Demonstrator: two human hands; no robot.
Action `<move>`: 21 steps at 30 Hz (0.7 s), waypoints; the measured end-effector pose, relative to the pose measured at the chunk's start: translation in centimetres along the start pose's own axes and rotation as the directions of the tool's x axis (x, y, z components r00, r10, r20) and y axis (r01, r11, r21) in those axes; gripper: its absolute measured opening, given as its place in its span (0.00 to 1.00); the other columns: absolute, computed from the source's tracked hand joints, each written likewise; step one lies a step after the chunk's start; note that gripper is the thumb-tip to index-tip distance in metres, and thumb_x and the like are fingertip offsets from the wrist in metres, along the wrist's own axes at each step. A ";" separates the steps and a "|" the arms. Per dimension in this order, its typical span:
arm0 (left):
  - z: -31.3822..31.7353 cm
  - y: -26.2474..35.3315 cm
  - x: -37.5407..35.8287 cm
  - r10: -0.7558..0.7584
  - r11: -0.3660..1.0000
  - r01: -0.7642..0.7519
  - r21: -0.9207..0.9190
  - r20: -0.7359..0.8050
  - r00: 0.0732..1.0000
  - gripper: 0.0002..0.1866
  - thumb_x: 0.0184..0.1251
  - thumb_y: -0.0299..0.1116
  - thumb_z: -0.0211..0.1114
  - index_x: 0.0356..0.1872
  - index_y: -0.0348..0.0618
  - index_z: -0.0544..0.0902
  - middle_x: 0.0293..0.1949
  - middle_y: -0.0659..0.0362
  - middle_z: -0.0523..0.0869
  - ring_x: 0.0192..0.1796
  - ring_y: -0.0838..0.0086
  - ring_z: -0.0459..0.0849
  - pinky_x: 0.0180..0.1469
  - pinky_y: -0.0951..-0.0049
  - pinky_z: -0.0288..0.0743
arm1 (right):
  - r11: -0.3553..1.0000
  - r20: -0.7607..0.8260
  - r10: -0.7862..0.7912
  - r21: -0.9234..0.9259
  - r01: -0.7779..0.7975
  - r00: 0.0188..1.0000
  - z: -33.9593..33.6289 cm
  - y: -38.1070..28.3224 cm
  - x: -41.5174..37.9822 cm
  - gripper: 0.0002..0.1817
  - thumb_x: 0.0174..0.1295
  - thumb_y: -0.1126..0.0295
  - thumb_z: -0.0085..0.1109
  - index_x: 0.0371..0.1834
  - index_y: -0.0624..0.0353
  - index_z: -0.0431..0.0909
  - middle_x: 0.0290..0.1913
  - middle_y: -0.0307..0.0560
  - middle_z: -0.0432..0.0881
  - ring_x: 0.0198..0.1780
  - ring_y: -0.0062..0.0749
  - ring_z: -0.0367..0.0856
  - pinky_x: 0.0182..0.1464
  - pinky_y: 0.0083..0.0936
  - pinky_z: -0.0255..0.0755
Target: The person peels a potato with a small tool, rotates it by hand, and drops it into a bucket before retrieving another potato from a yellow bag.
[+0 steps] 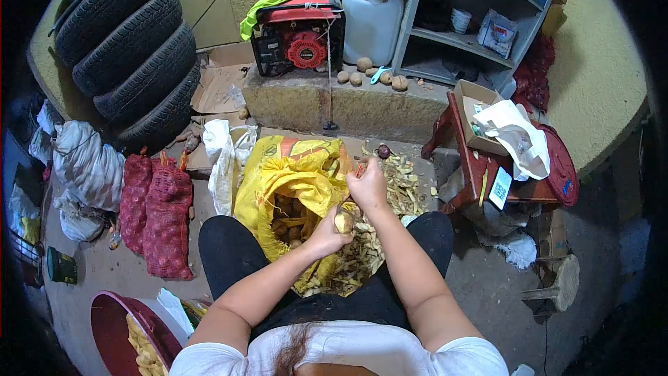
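My left hand [325, 237] is closed around a potato [344, 222] whose pale flesh shows where skin has come off. Just above it, my right hand [369, 186] grips a small knife [360, 170] with a red handle; its thin dark blade, partly hidden, reaches down to the potato. Between my knees a yellow sack [278, 177] stands with its mouth folded open, and unpeeled potatoes [284, 217] lie inside. Potato peelings [400, 184] cover the floor right of the sack and beneath my hands. An onion [383, 152] rests among them.
A maroon tub [104, 320] at lower left holds peeled potatoes [142, 349]. Red net bags [167, 216] and stacked tyres [132, 49] stand on the left. Ahead, a generator [299, 38] sits on a ledge with several potatoes. A stool [463, 198] with a box and phone is at right.
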State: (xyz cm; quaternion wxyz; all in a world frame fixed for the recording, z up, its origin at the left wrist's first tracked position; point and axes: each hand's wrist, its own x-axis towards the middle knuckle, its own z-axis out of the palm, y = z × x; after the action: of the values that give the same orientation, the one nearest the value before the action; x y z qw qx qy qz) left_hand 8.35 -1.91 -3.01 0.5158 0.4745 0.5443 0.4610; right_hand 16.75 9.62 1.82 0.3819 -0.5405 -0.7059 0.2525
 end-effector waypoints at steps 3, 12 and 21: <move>0.2 0.7 -0.4 0.029 0.996 -0.028 0.090 -0.015 0.999 0.32 0.39 0.21 0.63 0.52 0.35 0.62 0.39 0.53 0.74 0.43 0.69 0.74 0.48 0.72 0.68 | 0.998 0.011 0.055 -0.031 -0.055 0.998 0.0 0.6 0.4 0.18 0.43 0.68 0.58 0.36 0.66 0.69 0.30 0.60 0.76 0.34 0.54 0.76 0.38 0.39 0.71; 0.2 2.0 -1.1 0.177 0.944 -0.132 0.304 -0.125 0.976 0.29 0.37 0.21 0.64 0.45 0.36 0.63 0.37 0.47 0.74 0.42 0.60 0.75 0.47 0.68 0.68 | 0.985 0.023 0.149 0.090 -0.150 0.989 -0.1 0.4 -0.2 0.19 0.44 0.67 0.57 0.39 0.65 0.68 0.30 0.59 0.78 0.34 0.48 0.78 0.39 0.35 0.71; -1.1 1.2 -0.4 0.023 0.999 -0.026 -0.034 -0.102 0.994 0.32 0.42 0.21 0.67 0.50 0.39 0.60 0.40 0.55 0.71 0.45 0.71 0.72 0.47 0.74 0.69 | 0.975 -0.196 0.221 0.011 -0.223 0.956 -1.8 3.6 2.4 0.16 0.46 0.67 0.56 0.37 0.64 0.69 0.31 0.54 0.77 0.32 0.42 0.78 0.36 0.31 0.70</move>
State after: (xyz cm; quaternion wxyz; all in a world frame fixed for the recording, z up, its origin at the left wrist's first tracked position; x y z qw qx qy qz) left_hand 7.26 -2.19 -1.68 0.4901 0.4476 0.5558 0.5006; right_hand 19.97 12.83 0.79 0.4157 -0.6404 -0.6012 0.2356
